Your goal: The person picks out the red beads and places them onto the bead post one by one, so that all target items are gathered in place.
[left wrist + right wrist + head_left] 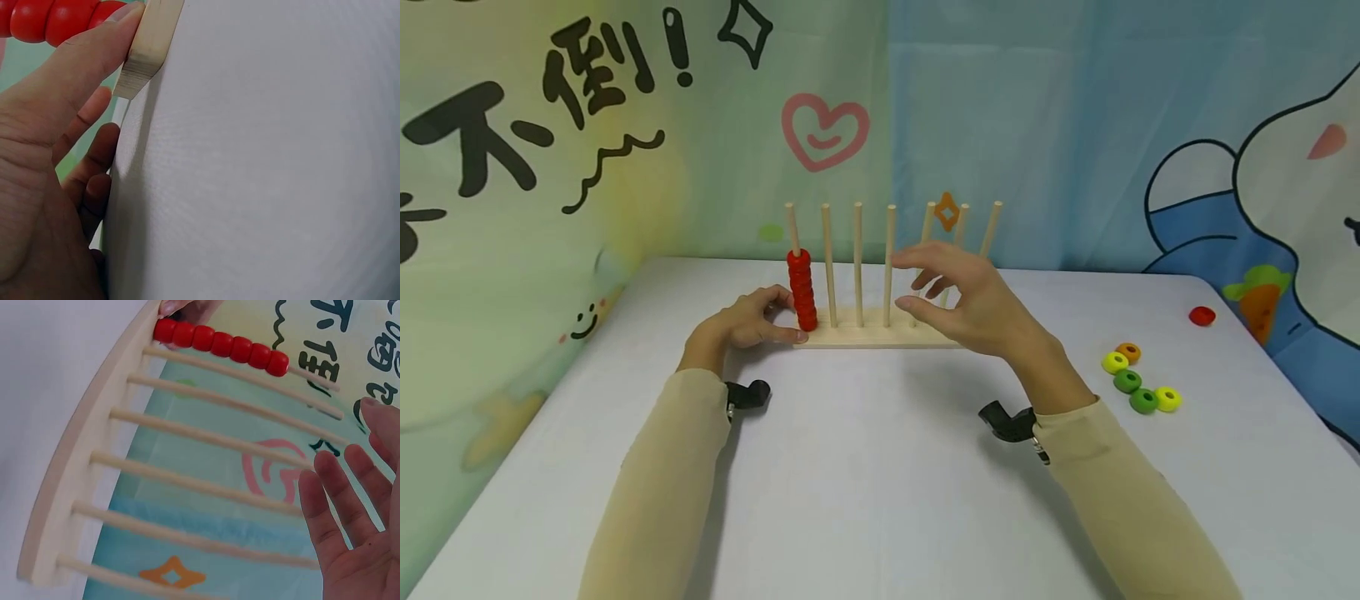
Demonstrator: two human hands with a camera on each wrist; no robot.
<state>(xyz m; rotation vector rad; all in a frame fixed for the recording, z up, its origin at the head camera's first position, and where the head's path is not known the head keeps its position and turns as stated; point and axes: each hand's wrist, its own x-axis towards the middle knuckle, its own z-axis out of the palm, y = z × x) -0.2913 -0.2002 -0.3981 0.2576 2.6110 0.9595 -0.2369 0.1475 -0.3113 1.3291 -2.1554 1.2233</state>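
A wooden peg stand (872, 337) with a row of upright pegs stands on the white table. Several red beads (802, 292) are stacked on its leftmost peg, whose top end stays bare; the other pegs carry no beads. At the stand's left end, my left hand (748, 321) holds the base, the thumb (94, 56) lying on it beside the lowest bead and the other fingers around behind. My right hand (962, 292) is raised in front of the right-hand pegs, fingers loosely bent and thumb apart. Nothing is between those fingers (325, 500) in the right wrist view.
To the right on the table (850, 500) lie loose beads: an orange bead (1128, 352), yellow beads (1168, 399) and green beads (1144, 401). Farther back, near the right edge, is a single red bead (1202, 316). A printed curtain (1000, 108) hangs behind the table.
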